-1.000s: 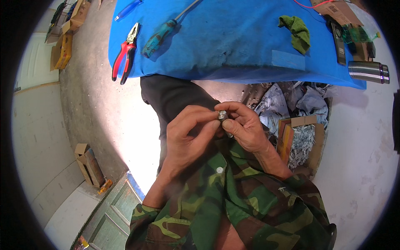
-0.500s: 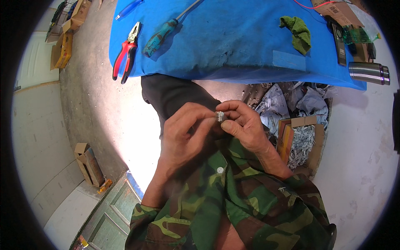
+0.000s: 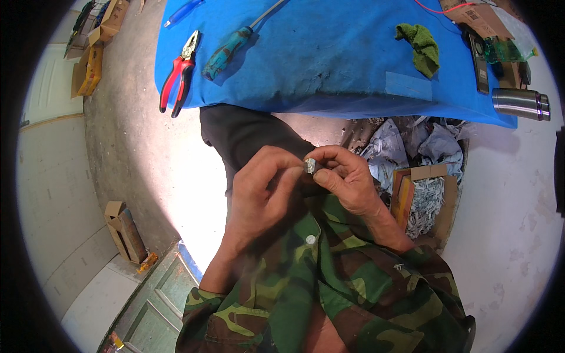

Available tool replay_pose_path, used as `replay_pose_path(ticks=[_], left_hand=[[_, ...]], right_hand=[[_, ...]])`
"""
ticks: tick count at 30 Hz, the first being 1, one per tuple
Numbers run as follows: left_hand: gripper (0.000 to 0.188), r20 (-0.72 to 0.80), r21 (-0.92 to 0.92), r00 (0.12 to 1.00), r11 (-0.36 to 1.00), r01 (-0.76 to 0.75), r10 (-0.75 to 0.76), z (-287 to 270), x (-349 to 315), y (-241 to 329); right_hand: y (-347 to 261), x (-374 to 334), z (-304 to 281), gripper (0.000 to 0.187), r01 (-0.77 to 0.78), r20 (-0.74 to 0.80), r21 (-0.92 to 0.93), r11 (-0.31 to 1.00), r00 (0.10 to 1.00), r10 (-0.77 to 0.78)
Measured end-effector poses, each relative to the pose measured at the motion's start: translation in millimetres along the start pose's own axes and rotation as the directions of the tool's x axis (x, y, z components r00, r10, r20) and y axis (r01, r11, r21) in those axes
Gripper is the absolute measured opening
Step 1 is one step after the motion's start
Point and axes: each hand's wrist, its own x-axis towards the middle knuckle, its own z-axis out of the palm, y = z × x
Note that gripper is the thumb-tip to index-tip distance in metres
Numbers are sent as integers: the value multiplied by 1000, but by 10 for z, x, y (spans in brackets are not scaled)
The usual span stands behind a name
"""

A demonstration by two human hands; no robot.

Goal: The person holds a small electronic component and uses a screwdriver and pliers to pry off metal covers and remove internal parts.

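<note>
Above my lap, a small silvery metal piece [image 3: 310, 166] is held between my two hands; its exact kind is too small to make out. My right hand [image 3: 346, 179] pinches it between thumb and forefinger. From the other side, my left hand [image 3: 265, 185] has thumb and forefinger pressed together at the piece's left edge. Whether the left fingertips hold a separate part is hidden. Beyond the hands lies the blue-covered table [image 3: 335, 47]. On it rest red-and-black combination pliers [image 3: 179, 75] and a screwdriver with a teal handle [image 3: 226, 54].
A green cloth [image 3: 419, 49], a dark phone-like device [image 3: 478, 62] and a steel thermos [image 3: 521, 103] occupy the table's right side. Below its edge, a cardboard box [image 3: 428, 200] holds many small metal pieces, beside plastic bags [image 3: 388, 147]. A blue pen-like tool [image 3: 183, 12] lies far left.
The metal piece has turned slightly in my fingertips, and its face looks different. Both hands stay in nearly the same place.
</note>
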Motion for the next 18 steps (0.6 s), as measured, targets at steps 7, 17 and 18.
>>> replay_pose_path(ticks=[7, 17, 18], left_hand=[[8, -45, 66, 988, 987, -147, 150, 53, -18, -27], [7, -35, 8, 996, 996, -85, 85, 34, -93, 32], [7, -35, 16, 995, 995, -96, 97, 38, -98, 24]], right_hand=[[33, 13, 76, 32, 79, -35, 54, 995, 996, -77], [41, 3, 120, 32, 94, -31, 45, 995, 995, -92], [48, 2, 122, 32, 94, -32, 53, 994, 995, -93]])
